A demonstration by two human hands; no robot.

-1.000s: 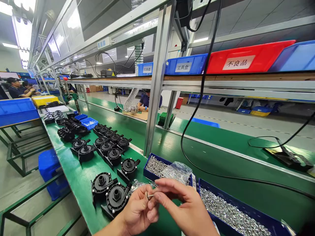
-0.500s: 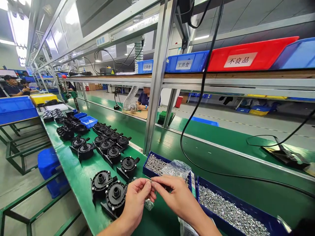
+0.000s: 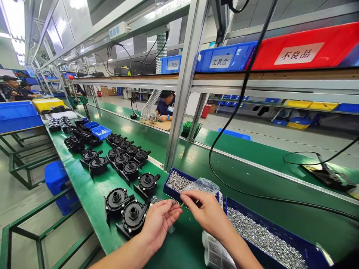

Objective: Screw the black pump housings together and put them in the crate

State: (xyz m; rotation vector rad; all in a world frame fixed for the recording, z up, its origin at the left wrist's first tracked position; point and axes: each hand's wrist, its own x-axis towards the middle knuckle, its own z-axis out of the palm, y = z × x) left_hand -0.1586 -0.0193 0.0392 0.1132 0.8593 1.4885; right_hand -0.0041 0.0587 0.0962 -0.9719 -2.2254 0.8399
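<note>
My right hand [image 3: 203, 211] pinches a thin metal screw [image 3: 182, 204] between thumb and forefinger. Facing it, my left hand [image 3: 159, 222] is turned palm up with its fingers curled. Small shiny metal at its thumb and fingertips is too small to name. Beyond my hands, a blue tray of long screws [image 3: 177, 182] has a clear plastic bag [image 3: 206, 184] lying over it. To the right is a blue tray of small shiny metal parts [image 3: 260, 233]. Two black pump housings [image 3: 133, 216] stand just left of my left hand.
More black housings [image 3: 122, 158] stand in rows along the green bench [image 3: 92, 201]. White bottles [image 3: 214, 250] lie below my right forearm. A black cable [image 3: 213, 149] hangs before the metal post [image 3: 185, 86]. Across the bench sits a person [image 3: 165, 104]. Blue and red bins [image 3: 305, 48] line the shelf.
My hands, close together at the fingertips before, have moved slightly apart. My left palm has turned upward and its fingers have loosened. The screw now shows in my right fingertips.
</note>
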